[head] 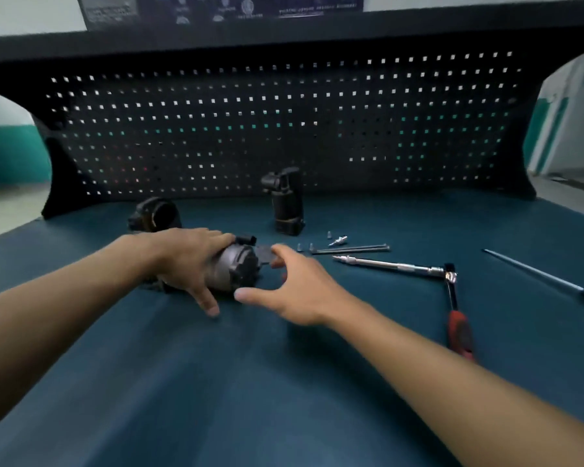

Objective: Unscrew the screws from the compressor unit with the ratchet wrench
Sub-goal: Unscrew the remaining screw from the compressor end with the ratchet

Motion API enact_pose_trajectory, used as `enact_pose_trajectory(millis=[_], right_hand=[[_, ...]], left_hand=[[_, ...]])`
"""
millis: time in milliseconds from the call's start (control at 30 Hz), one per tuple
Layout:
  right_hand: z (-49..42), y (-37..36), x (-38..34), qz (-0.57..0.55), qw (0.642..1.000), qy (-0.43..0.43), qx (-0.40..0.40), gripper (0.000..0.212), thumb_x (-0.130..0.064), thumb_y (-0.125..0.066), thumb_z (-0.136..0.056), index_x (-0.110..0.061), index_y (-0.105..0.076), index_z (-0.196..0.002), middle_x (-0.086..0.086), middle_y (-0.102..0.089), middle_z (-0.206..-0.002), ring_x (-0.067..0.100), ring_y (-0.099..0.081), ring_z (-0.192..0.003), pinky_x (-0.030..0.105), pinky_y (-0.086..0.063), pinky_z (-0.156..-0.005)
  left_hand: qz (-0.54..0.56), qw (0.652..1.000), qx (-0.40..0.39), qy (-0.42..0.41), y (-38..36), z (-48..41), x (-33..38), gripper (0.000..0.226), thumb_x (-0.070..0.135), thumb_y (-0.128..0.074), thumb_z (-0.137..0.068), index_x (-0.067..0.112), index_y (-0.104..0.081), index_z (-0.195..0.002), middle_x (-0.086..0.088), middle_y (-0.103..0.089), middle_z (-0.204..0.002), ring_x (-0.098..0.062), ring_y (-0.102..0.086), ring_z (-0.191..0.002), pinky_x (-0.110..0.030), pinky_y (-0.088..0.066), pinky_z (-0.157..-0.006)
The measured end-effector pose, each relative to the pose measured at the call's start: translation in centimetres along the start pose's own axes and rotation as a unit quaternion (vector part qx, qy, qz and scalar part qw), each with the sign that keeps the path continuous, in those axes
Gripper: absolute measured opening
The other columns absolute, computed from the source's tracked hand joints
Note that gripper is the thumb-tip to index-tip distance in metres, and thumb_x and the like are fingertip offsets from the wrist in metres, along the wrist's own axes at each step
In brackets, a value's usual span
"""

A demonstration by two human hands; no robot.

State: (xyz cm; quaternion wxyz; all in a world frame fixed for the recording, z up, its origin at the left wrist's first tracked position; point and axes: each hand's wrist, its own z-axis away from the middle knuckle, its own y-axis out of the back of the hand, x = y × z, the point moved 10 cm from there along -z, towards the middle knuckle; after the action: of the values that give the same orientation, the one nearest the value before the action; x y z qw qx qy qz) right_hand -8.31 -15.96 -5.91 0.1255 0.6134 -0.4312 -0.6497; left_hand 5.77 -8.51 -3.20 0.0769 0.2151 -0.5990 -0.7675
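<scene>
The left hand (189,257) rests on the compressor (238,269). The right hand (300,291) hovers beside it, fingers spread. The wrench (451,294) lies apart.

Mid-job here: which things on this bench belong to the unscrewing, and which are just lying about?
For the job:
compressor unit, with the left hand resting on it
right hand, open beside it
ratchet wrench, lying unheld
long bolts and small screws, loose on the mat

Lying about:
screwdriver
upright black part
black ring housing
</scene>
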Motion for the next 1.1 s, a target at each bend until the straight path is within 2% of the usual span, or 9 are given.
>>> enact_pose_trajectory(millis=[100, 267, 333, 400, 500, 567, 667, 800, 1100], right_hand=[[-1.1, -2.1, 1.5, -0.097, 0.993, -0.069, -0.019, 0.137, -0.091, -0.064, -0.044, -0.024, -0.022, -0.157, -0.005, -0.037, -0.158, 0.017, -0.039, -0.142, 0.033, -0.038, -0.109], [-1.5, -3.2, 0.7, -0.084, 0.996, -0.038, -0.011, 0.143, -0.101, -0.057, -0.039, -0.03, -0.017, -0.156, -0.007, -0.034, -0.159, 0.014, -0.039, -0.142, 0.032, -0.038, -0.107], [-1.7, -2.6, 0.0, -0.071, 0.997, -0.005, -0.002, 0.132, -0.103, -0.055, -0.039, -0.034, -0.03, -0.149, -0.014, -0.046, -0.147, 0.008, -0.049, -0.129, 0.025, -0.042, -0.097], [-2.1, -2.0, -0.5, -0.069, 0.998, 0.001, 0.006, 0.109, -0.101, -0.055, -0.043, -0.039, -0.045, -0.133, -0.022, -0.053, -0.124, -0.001, -0.054, -0.109, 0.018, -0.042, -0.083], [-2.1, -1.9, -0.7, -0.089, 0.996, 0.002, -0.009, 0.094, -0.094, -0.059, -0.047, -0.038, -0.055, -0.123, -0.022, -0.061, -0.116, -0.005, -0.058, -0.102, 0.022, -0.05, -0.085], [-1.9, -1.4, -1.0, -0.089, 0.996, 0.011, -0.002, 0.083, -0.091, -0.059, -0.051, -0.038, -0.062, -0.114, -0.02, -0.067, -0.109, -0.005, -0.062, -0.099, 0.027, -0.053, -0.09], [-1.5, -0.8, -1.5, -0.045, 0.998, 0.021, -0.026, 0.07, -0.087, -0.06, -0.055, -0.039, -0.065, -0.105, -0.019, -0.07, -0.103, -0.004, -0.065, -0.094, 0.03, -0.055, -0.088], [-0.8, -0.8, -2.0, -0.019, 0.998, 0.039, -0.051, 0.075, -0.077, -0.061, -0.057, -0.031, -0.064, -0.116, -0.011, -0.07, -0.111, 0.006, -0.066, -0.102, 0.039, -0.054, -0.093], [-0.5, -0.8, -3.0, -0.057, 0.994, 0.068, -0.057, 0.078, -0.065, -0.061, -0.058, -0.024, -0.06, -0.125, -0.003, -0.068, -0.118, 0.015, -0.064, -0.11, 0.044, -0.052, -0.097]], left_hand=[[-0.01, 0.995, 0.096, -0.021, 1.1, 0.2, 0.7, 0.098, 0.078, -0.076, -0.042, 0.032, -0.047, -0.124, 0.012, -0.058, -0.113, -0.014, -0.055, -0.108, -0.035, -0.048, -0.089], [0.05, 0.981, 0.186, -0.039, 1.3, 2.2, 0.6, 0.086, 0.077, -0.071, -0.047, 0.035, -0.058, -0.12, 0.016, -0.059, -0.099, -0.008, -0.055, -0.097, -0.035, -0.052, -0.079], [0.066, 0.975, 0.21, -0.035, 1.4, 2.7, 0.7, 0.081, 0.079, -0.065, -0.049, 0.035, -0.059, -0.117, 0.016, -0.059, -0.095, -0.008, -0.054, -0.095, -0.036, -0.053, -0.075], [0.07, 0.972, 0.225, -0.023, 1.7, 3.1, 0.8, 0.08, 0.081, -0.063, -0.048, 0.039, -0.059, -0.115, 0.016, -0.058, -0.09, -0.006, -0.053, -0.091, -0.036, -0.053, -0.073], [0.066, 0.963, 0.261, -0.017, 2.4, 4.2, 1.6, 0.075, 0.083, -0.062, -0.044, 0.04, -0.059, -0.105, 0.018, -0.052, -0.08, -0.002, -0.048, -0.078, -0.032, -0.051, -0.065], [0.053, 0.964, 0.259, -0.036, 2.7, 4.6, 3.2, 0.07, 0.083, -0.06, -0.043, 0.038, -0.057, -0.097, 0.018, -0.05, -0.076, -0.002, -0.045, -0.074, -0.032, -0.049, -0.06], [0.052, 0.962, 0.261, -0.054, 2.9, 5.2, 4.6, 0.07, 0.083, -0.059, -0.043, 0.038, -0.056, -0.095, 0.019, -0.053, -0.077, -0.006, -0.052, -0.077, -0.033, -0.049, -0.059], [0.056, 0.961, 0.268, -0.04, 2.8, 5.9, 4.5, 0.076, 0.082, -0.058, -0.042, 0.039, -0.057, -0.105, 0.017, -0.064, -0.087, -0.012, -0.063, -0.079, -0.032, -0.047, -0.061], [0.055, 0.963, 0.262, -0.029, 2.6, 6.0, 4.5, 0.075, 0.086, -0.058, -0.042, 0.04, -0.055, -0.102, 0.018, -0.06, -0.082, -0.013, -0.062, -0.079, -0.034, -0.049, -0.063]])
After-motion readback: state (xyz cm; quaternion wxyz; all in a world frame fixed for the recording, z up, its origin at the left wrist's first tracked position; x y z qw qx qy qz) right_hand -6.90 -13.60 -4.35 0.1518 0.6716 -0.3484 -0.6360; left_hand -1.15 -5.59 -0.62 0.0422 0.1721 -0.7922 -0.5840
